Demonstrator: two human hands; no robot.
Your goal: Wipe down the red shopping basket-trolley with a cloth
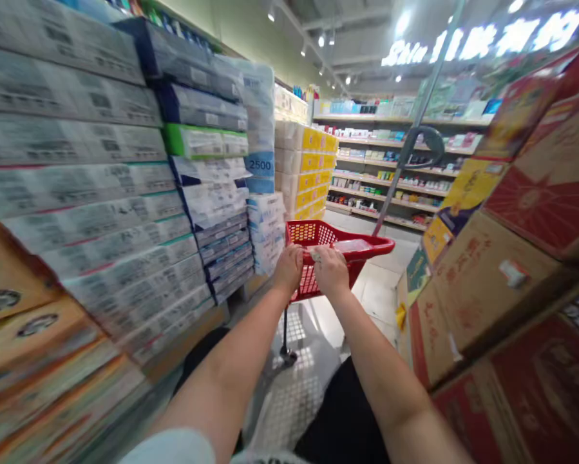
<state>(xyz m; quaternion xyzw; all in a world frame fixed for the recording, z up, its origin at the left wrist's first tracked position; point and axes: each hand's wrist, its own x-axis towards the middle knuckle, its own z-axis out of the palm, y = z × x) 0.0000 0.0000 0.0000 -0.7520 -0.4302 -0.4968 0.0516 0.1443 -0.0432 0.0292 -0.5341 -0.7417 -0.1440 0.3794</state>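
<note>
Both arms reach forward to a red plastic shopping cart [313,283] with a lattice basket. My left hand [290,264] is closed round the left part of its handle. Just to the right, my right hand [328,267] grips the same handle, fingers curled over it. A flat red panel with a pale label [354,245] lies beyond my right hand, along the top of the cart. Below the basket, a dark caster wheel [288,354] stands on the floor. My hands hide much of the handle and of the basket's inside.
Stacked tissue packs [91,129] rise close on the left, beside orange cartons [33,335]. Yellow-and-white packs [313,171] stand ahead. On the right are piled cardboard boxes [492,277] and a slanting metal pole [390,193]. Shelves of small goods [380,174] line the back.
</note>
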